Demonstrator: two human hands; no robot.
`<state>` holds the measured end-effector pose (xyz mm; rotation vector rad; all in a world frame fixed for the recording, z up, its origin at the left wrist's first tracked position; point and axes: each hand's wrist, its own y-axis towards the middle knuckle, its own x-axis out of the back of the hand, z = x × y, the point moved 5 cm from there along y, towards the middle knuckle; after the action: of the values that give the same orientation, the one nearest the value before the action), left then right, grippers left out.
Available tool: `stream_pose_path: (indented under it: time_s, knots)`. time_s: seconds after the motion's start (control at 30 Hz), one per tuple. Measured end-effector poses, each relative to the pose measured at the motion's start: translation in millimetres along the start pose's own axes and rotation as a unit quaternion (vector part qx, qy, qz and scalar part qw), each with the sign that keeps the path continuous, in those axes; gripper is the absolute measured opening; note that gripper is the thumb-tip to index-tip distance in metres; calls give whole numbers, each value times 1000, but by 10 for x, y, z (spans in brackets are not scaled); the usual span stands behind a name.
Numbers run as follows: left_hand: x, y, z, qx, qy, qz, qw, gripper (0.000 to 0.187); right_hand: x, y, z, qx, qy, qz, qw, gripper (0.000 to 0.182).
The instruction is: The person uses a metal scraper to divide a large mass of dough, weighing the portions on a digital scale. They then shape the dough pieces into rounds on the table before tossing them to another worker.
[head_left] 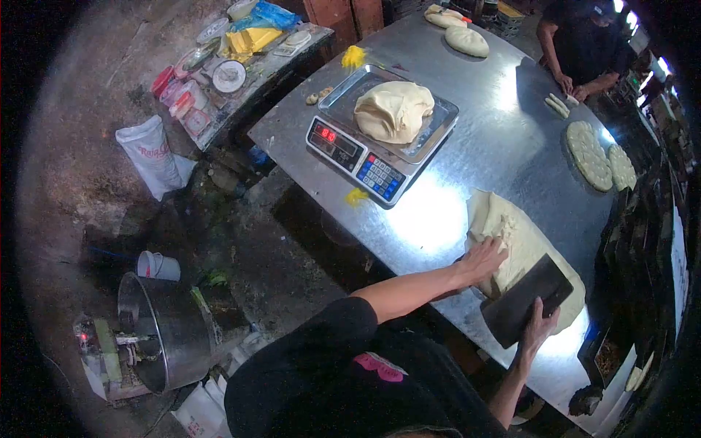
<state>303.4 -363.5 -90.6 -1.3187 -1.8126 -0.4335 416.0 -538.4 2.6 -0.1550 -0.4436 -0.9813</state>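
A large slab of pale dough (522, 237) lies on the metal table near its front edge. My left hand (483, 261) is on its left side, fingers curled into the dough. My right hand (539, 325) grips a wide dark dough scraper (527, 299), whose flat blade lies over the front part of the slab. Further back, a digital scale (358, 160) with lit red digits carries a metal tray (442, 117). On that tray rests a big rounded lump of dough (394, 112).
Two dough lumps (466, 41) sit at the table's far end. Flattened dough pieces (588, 157) lie along the right edge, near another person (591, 44) handling small dough strips. At left stand a side table (252, 91), a white sack (152, 155) and a mixer bowl (179, 328).
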Motion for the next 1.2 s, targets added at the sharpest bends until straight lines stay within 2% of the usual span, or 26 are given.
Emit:
stream_pose_path:
  time_s: [0.07,0.1,0.13,0.17,0.2,0.23,0.27,0.33,0.4,0.47,0.53,0.57,0.6,0.67,0.7,0.73,0.77,0.8,0.87,0.93,0.97,1.03,1.07,1.1,1.13,1.2]
  knots:
    - [-175,52,208,0,-196,-207,958,40,-109,63,48,24,-62,-11,998,30]
    - [66,-56,142,0,-196,-209,958,40,-200,85,98,16,-4,-2,1000,30]
    - [445,-248,87,68,-331,-130,932,27,-304,129,134,9,57,9,998,30]
    - [607,-376,72,135,-457,-46,878,15,-396,194,167,37,33,6,999,28]
    - [532,-370,178,137,-455,-47,878,15,-508,251,176,37,35,8,999,28]
    - [540,-359,252,16,-284,-153,946,12,-636,299,190,41,47,20,998,29]
    - [571,-400,220,-107,-97,-248,958,11,-765,340,200,45,58,32,997,29]
    - [678,-463,303,-76,-114,-234,963,12,-1011,378,145,44,-35,31,998,32]
    - [848,-533,379,-79,-159,-254,951,15,-1268,241,141,15,36,94,995,33]
    - [973,-528,502,-66,-174,-190,964,16,-1349,120,215,38,-2,109,993,34]
    - [968,-498,642,-60,-68,-147,985,27,-1344,81,106,25,-37,110,993,40]
    - [971,-493,709,-57,-11,-124,991,33,-1280,102,112,14,-6,83,996,40]
    - [976,-513,745,-58,-14,-122,991,33,-1143,124,245,6,-84,35,996,42]
    - [1049,-498,887,15,54,-121,991,43,-861,175,415,53,-118,-74,989,38]
    - [1331,-553,901,-21,-44,-149,988,43,-796,221,514,52,-120,-80,988,38]
    - [1589,-646,990,3,-63,-211,976,38,-771,263,577,19,-46,-57,997,36]
    - [1768,-631,1241,4,15,-259,966,38,-819,311,612,-11,35,-37,999,35]
    - [2135,-737,1372,81,2,-286,955,35,-895,337,670,-14,37,-47,998,35]
    - [2696,-979,1300,19,262,-374,889,27,-1285,401,891,2,82,53,995,32]
    - [2758,-855,1530,19,338,-273,901,25,-1781,421,1059,-29,184,131,974,32]
    - [2800,-784,1629,61,325,-218,918,25,-1959,516,1059,-6,97,145,985,35]
    - [2928,-761,1713,46,328,-200,922,37,-2310,586,1229,-9,96,145,985,35]
    - [3069,-880,1624,33,351,-272,896,51,-2415,598,1373,-4,103,155,983,36]
    - [3203,-905,1608,58,381,-263,884,60,-2473,597,1553,17,125,149,981,39]
    - [3259,-968,1610,62,397,-275,873,45,-2613,649,1462,2,123,156,980,40]
    - [3197,-889,1897,55,335,-185,922,33,-2660,614,1765,8,113,172,979,41]
